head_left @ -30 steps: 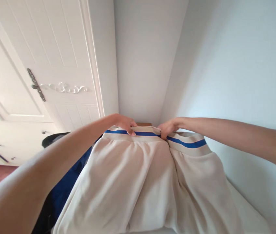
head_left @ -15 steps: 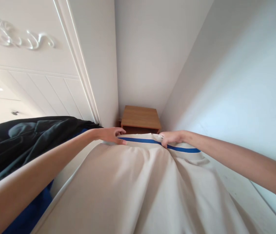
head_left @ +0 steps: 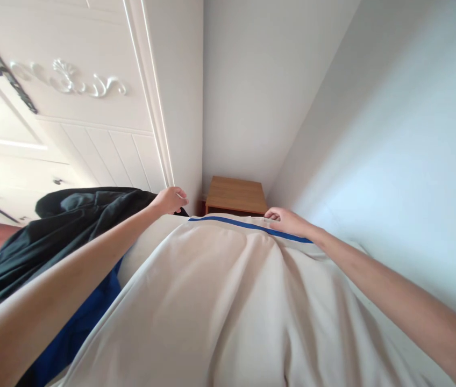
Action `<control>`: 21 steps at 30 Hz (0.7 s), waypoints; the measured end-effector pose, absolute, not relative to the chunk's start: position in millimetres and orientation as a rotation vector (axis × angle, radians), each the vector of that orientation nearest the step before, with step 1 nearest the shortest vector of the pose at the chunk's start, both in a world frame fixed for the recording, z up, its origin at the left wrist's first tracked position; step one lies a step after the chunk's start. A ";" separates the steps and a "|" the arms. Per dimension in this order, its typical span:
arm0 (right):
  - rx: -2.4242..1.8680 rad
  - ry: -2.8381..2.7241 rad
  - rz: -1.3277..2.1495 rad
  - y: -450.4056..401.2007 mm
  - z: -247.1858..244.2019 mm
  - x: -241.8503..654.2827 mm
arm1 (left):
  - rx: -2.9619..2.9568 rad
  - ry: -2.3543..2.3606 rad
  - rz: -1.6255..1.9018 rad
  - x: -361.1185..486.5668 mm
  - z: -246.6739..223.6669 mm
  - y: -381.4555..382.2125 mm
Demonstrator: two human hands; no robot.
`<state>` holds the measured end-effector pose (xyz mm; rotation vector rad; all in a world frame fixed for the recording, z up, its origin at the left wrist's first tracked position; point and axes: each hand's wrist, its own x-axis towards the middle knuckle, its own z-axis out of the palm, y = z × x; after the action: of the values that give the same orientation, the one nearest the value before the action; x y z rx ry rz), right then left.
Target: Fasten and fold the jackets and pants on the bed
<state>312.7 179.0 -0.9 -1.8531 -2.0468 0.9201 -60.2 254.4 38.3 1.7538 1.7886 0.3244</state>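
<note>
A cream cloth (head_left: 212, 279) with a blue stripe near its far edge spreads across the middle and has long folds running toward me. My left hand (head_left: 170, 200) is raised just beyond the cloth's far left corner, apart from it, with its fingers curled and nothing visible in them. At the far edge, right of the middle, my right hand (head_left: 284, 219) rests on the cloth by the blue stripe. Its fingers are bent, and whether they pinch the fabric is hard to tell.
A wooden cabinet (head_left: 236, 194) stands beyond the cloth's far edge. Dark clothing (head_left: 86, 215) and a blue fabric (head_left: 86, 317) lie at the left. White wardrobe doors (head_left: 102, 113) rise at the left, and a pale wall (head_left: 393, 161) at the right.
My left hand has let go of the striped edge and moved left and up. My right hand has shifted slightly, its fingers now over the edge. The view has turned a little left.
</note>
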 end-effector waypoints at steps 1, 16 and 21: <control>-1.846 -2.073 0.718 167.2 0.8 314.7 | 1.738 1.783 0.321 -63.5 40.6 244.6; -2.167 -1.228 0.642 -110.1 -45.4 411.2 | 1.724 2.315 0.912 -163.1 33.0 -45.3; -2.179 -1.093 0.586 -146.6 -38.8 385.8 | 1.844 2.052 0.613 -162.4 18.4 -54.7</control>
<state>385.8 -146.6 -38.8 -2.1789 -1.0927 0.5862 -162.4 -54.7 18.4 1.8444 2.0520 0.6127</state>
